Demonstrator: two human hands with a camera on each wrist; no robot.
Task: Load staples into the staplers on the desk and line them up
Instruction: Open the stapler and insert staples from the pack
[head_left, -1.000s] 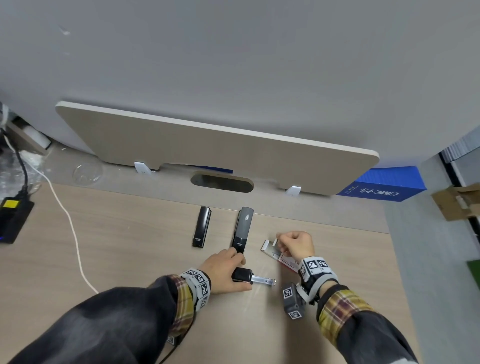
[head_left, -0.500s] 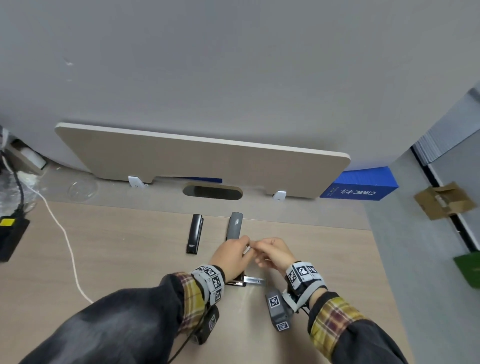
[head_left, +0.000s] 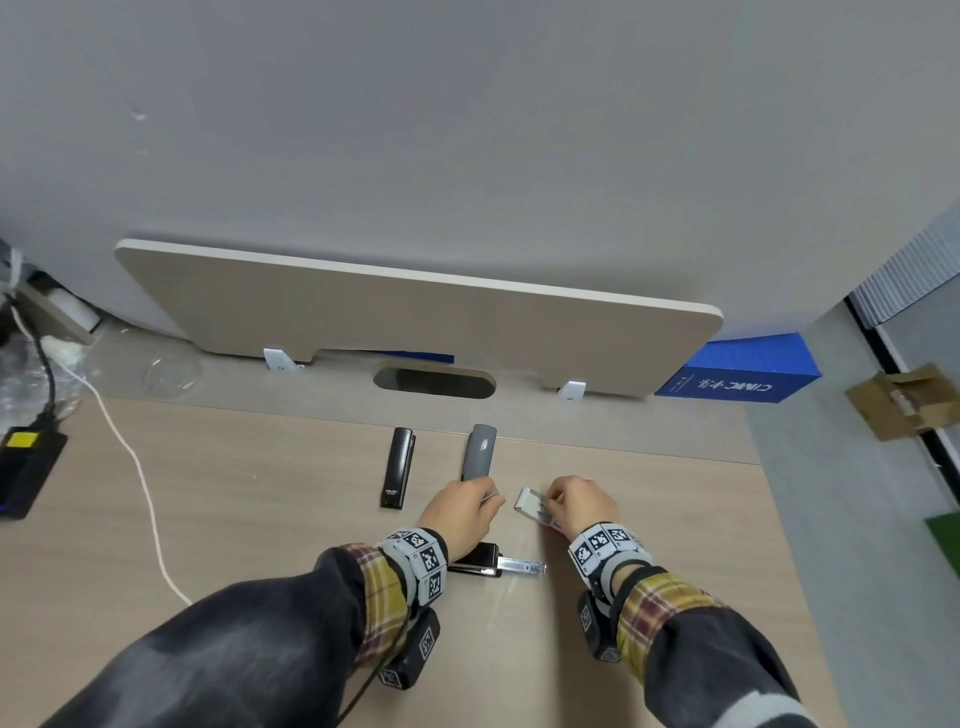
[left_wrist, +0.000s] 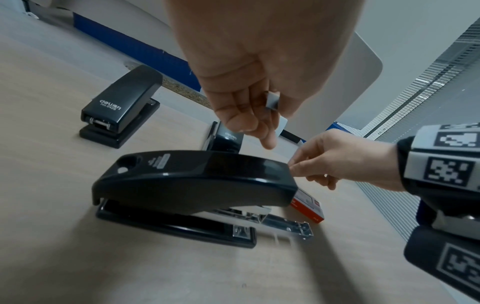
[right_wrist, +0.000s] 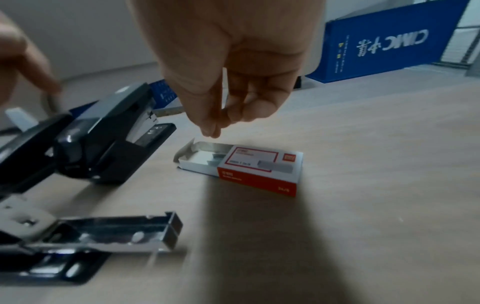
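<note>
While the left hand (left_wrist: 249, 86) is pinching a thin, brittle staple strip (left_wrist: 272, 100) by its sides, the right hand (right_wrist: 233, 82), fingertips closing on nothing, is hovering over the staple box (right_wrist: 259, 166). Lying below on the worktop (head_left: 260, 519), the black stapler (left_wrist: 194, 181) is presenting its extended metal tray (right_wrist: 116, 230), calling for a light grip.

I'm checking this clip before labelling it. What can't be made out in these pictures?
- Head view: the near black stapler with its metal tray pulled out is mostly hidden under the left hand.
- Left wrist view: the small grey piece the left hand holds is half hidden by fingers.
- Right wrist view: whether the right hand pinches staples above the red and white staple box is blurred.
</note>
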